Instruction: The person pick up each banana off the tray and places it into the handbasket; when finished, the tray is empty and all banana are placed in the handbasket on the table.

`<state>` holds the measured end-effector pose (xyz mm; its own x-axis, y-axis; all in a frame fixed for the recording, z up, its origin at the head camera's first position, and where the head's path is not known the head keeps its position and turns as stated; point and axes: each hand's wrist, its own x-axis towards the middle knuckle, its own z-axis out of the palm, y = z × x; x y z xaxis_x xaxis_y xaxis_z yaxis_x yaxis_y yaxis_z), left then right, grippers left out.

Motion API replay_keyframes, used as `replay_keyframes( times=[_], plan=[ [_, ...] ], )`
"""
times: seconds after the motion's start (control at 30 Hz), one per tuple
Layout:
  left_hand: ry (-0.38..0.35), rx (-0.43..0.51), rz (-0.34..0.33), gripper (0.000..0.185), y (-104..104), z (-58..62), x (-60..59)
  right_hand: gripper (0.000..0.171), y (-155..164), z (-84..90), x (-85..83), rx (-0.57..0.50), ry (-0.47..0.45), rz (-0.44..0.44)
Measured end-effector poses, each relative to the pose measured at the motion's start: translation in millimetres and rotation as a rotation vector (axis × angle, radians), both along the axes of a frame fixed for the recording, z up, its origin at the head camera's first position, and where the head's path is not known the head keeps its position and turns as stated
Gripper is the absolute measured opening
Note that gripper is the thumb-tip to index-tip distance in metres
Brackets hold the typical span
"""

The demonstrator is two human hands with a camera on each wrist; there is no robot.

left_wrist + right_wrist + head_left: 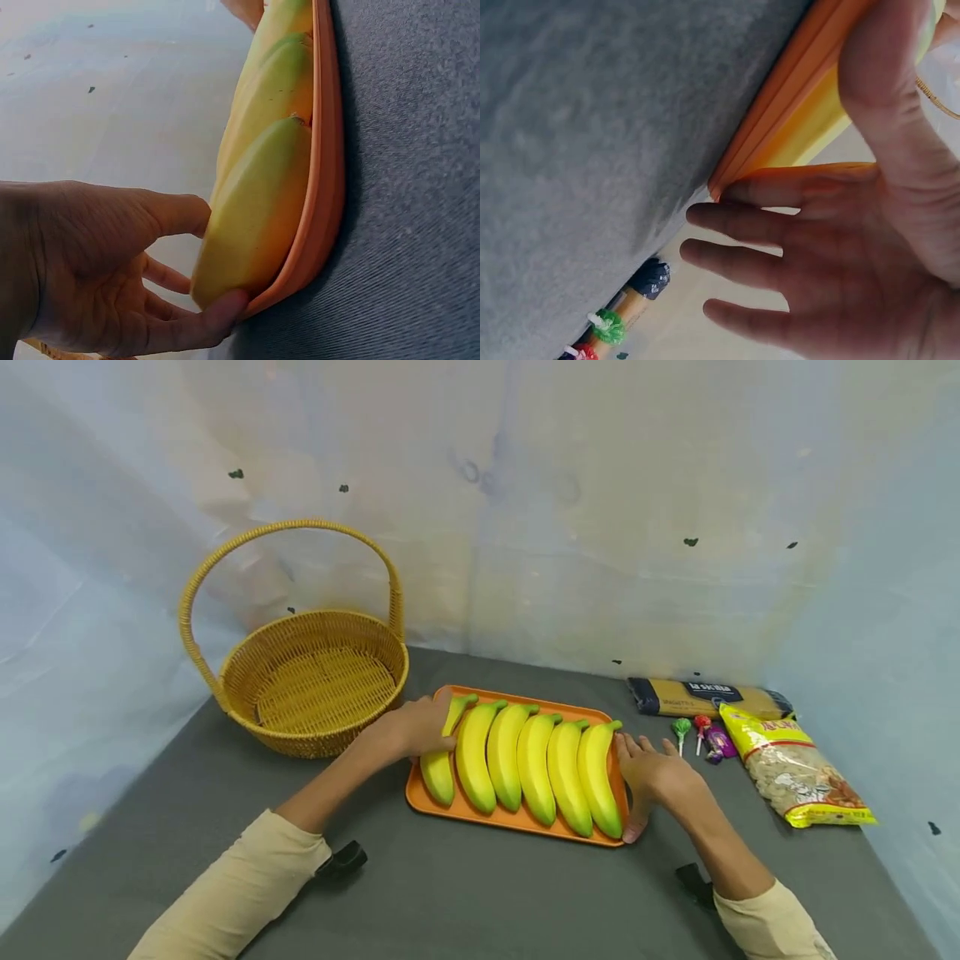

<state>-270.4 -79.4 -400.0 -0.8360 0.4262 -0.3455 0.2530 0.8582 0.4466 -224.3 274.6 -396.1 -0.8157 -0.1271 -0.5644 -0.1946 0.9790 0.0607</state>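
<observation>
Six yellow bananas with green ends lie side by side in an orange tray [487, 814] at the middle of the table. My left hand [420, 727] is over the tray's left end and holds the leftmost banana [251, 210] between thumb and fingers. One fingertip is by the tray rim [324, 187] in the left wrist view. At the tray's right end, beside the rightmost banana [597, 777], my right hand [656, 777] touches the edge with its fingers straight and spread. Its thumb [881, 67] is at the near corner.
A wicker basket [315, 745] with a tall handle stands at the back left. Toward the back right lie a spaghetti pack [708, 697], a green lollipop [681, 727], a red lollipop [702, 724], a purple-wrapped sweet [720, 743] and a yellow snack bag [798, 768].
</observation>
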Motion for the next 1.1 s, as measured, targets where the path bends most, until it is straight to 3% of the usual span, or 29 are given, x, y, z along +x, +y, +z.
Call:
replay_keyframes(
  times=[0.07,0.3,0.47,0.63,0.8,0.93,1.1],
  plan=[
    [0.015,0.009,0.026,0.088,0.2,1.5,-0.5,0.156,-5.3,8.7,1.3,-0.015,-0.004,0.004],
    [0.0,0.106,0.109,0.081,6.2,-2.0,4.9,0.156,2.8,12.6,-2.6,-0.04,-0.026,0.036],
    [0.042,0.081,0.071,0.081,4.1,4.0,8.8,0.157,8.6,6.8,-4.8,-0.099,-0.045,0.039],
    [0.194,0.035,-0.002,0.08,-1.1,28.1,17.4,0.156,5.9,5.1,-1.0,-0.198,-0.086,0.006],
    [0.319,0.071,0.013,0.081,-19.8,65.3,20.1,0.156,5.2,6.4,1.0,-0.211,-0.083,-0.007],
    [0.385,0.087,0.092,0.08,-54.6,85.4,11.2,0.156,6.9,7.9,0.5,-0.198,-0.089,-0.008],
    [0.359,-0.045,0.293,0.074,-101.8,87.0,-2.8,0.155,6.3,5.0,0.0,-0.205,-0.108,0.001]
  ],
)
